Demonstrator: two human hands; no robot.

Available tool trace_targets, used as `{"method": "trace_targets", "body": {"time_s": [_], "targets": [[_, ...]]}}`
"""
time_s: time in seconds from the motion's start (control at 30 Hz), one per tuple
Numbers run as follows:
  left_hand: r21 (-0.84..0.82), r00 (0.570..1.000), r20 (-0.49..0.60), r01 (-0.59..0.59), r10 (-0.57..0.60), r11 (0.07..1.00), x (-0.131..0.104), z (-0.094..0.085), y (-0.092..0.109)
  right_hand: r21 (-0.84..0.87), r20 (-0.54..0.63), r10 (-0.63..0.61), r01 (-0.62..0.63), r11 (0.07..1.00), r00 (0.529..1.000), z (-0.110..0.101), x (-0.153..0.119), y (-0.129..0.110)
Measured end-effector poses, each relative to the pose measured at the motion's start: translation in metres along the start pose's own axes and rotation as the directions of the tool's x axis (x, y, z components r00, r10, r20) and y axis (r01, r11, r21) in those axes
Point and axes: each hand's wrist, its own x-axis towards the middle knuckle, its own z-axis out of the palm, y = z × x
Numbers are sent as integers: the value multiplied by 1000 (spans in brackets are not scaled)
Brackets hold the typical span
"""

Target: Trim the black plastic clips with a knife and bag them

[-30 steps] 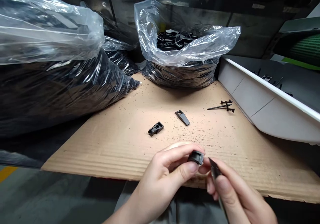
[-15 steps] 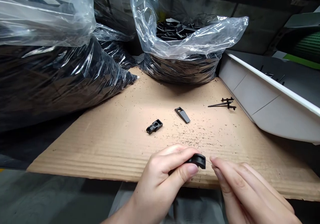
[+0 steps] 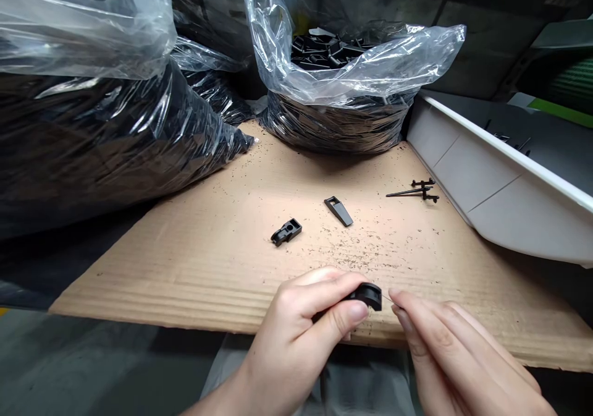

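Observation:
Between the thumb and index finger of my left hand is a curved black plastic part, over the cardboard's front edge. My right hand is just to the right of it, thumb and index finger pinched on a thin, needle-like piece whose tip points at the part's right end. Whether the tip touches the part I cannot tell. Farther back lie a black clip piece with a round hole and a tapered black piece with a square opening.
A cardboard sheet covers the work surface, sprinkled with dark shavings. On it lies a thin black branched piece. An open plastic bag of black parts stands behind, a larger bag at left, a grey-white bin at right.
The view has shifted very slightly. Both hands keep nearly the same pose, with the black part and the thin piece still held.

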Motion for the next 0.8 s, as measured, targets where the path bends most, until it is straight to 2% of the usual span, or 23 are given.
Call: {"method": "trace_targets", "body": {"time_s": [0.27, 0.33, 0.43, 0.5, 0.63, 0.7, 0.8], "targets": [[-4, 1000, 2, -18, 18, 1000, 3, 0, 2, 4, 15, 35, -35, 999, 999, -1, -3, -4], [-21, 1000, 4, -27, 27, 999, 2, -1, 2, 75, 56, 78, -82, 994, 995, -3, 0, -5], [-47, 998, -6, -67, 66, 997, 0, -1, 0, 226, 192, 132, -174, 958, 973, -9, 7, -4], [-60, 995, -1, -95, 95, 994, -1, -1, -1, 315, 314, 187, -288, 904, 931, -13, 13, -2], [-72, 992, 17, -123, 125, 990, -1, -1, -1, 338, 548, 303, -538, 772, 779, -21, 24, -2], [-80, 992, 21, -122, 125, 989, -1, -2, -1, 332, 613, 311, -595, 732, 726, -23, 27, -4], [-95, 992, 31, -115, 118, 989, 0, -2, 0, 317, 665, 330, -654, 687, 669, -24, 29, -4]]}}
